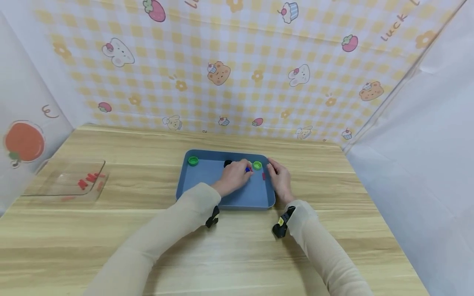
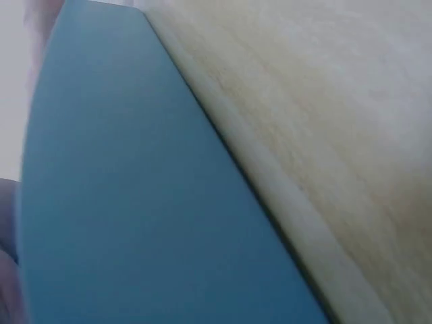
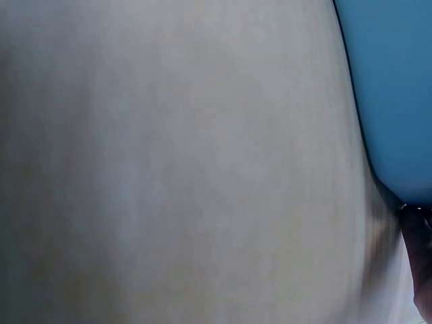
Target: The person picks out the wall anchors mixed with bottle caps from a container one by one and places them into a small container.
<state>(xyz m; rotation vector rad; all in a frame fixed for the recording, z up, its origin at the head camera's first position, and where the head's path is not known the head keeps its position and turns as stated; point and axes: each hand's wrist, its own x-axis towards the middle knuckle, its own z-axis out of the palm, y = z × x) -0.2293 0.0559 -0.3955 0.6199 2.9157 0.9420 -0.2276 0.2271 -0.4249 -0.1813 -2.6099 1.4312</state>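
Note:
A blue-grey tray (image 1: 226, 207) with a low rim lies on the wooden table. My left hand (image 1: 233, 176) reaches into it, thumb and bent forefinger closing around a small blue piece (image 1: 247, 169) with a bit of red beside it. Along the tray's right side, my right hand (image 1: 280, 180) grips the rim near the far corner. Around the left hand lie a black round piece (image 1: 227, 163), partly hidden by the fingers, a light green bottle cap (image 1: 257, 165) and a small red piece (image 1: 263, 176). Both wrist views mostly show the tray's outer wall (image 2: 135, 169).
A darker green bottle cap (image 1: 193, 160) sits in the tray's far left corner. On the table's left stands a clear plastic box (image 1: 61, 187) with several red pieces (image 1: 91, 177). A yellow checked cloth (image 1: 240, 98) hangs behind the table (image 1: 229, 255).

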